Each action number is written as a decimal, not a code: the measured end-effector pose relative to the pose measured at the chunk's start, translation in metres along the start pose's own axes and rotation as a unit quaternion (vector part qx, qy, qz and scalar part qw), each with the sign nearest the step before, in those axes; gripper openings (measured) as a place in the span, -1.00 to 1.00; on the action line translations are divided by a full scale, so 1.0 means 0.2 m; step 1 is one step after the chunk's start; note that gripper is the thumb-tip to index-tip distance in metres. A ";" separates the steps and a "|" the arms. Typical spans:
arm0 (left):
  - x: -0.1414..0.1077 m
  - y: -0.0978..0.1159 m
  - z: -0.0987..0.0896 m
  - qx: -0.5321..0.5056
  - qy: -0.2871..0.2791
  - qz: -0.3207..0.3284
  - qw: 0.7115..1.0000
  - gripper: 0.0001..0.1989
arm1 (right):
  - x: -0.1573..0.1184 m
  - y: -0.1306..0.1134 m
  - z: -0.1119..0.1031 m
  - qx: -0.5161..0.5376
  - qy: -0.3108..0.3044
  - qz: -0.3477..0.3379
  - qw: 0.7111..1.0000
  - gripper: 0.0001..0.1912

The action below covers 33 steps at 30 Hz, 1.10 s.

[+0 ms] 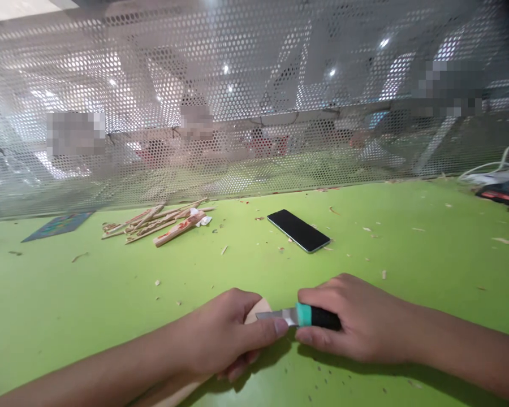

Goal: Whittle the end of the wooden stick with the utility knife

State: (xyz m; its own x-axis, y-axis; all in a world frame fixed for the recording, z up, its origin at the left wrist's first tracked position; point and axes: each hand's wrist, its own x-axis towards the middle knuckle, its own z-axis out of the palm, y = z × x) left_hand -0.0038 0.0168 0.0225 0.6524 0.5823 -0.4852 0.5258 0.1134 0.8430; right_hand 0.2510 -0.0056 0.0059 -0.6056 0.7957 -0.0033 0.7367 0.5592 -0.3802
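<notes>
My left hand (pixel 241 330) is closed round a pale strip of wood (pixel 259 308), whose rounded end sticks out past the fingers; its long part runs back under my left forearm. My right hand (pixel 343 322) grips a utility knife (pixel 304 315) by its black and turquoise handle. The knife's metal blade points left and lies against the wood's end, and my left thumb rests beside or on the blade's base. Both hands are low over the green table (pixel 123 294).
A black-screened phone (pixel 299 230) lies beyond my hands. Left of it is a heap of thin wooden sticks (pixel 152 221) with a thicker piece (pixel 178 229), then a dark patterned sheet (pixel 59 225). Wood shavings are scattered about. A perforated metal screen (pixel 237 164) borders the back; a red-black object (pixel 507 192) sits right.
</notes>
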 end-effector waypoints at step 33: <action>0.04 0.00 0.03 -0.368 -0.089 0.041 0.924 -0.61 | 0.00 -0.03 -0.01 0.103 0.064 0.084 0.989 -0.44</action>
State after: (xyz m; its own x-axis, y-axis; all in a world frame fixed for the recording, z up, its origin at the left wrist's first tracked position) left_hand 0.0033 0.0166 0.0171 0.7877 0.4791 -0.3873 -0.0017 0.6304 0.7763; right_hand 0.2477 -0.0083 0.0107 -0.4279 0.9033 0.0293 0.7388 0.3682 -0.5644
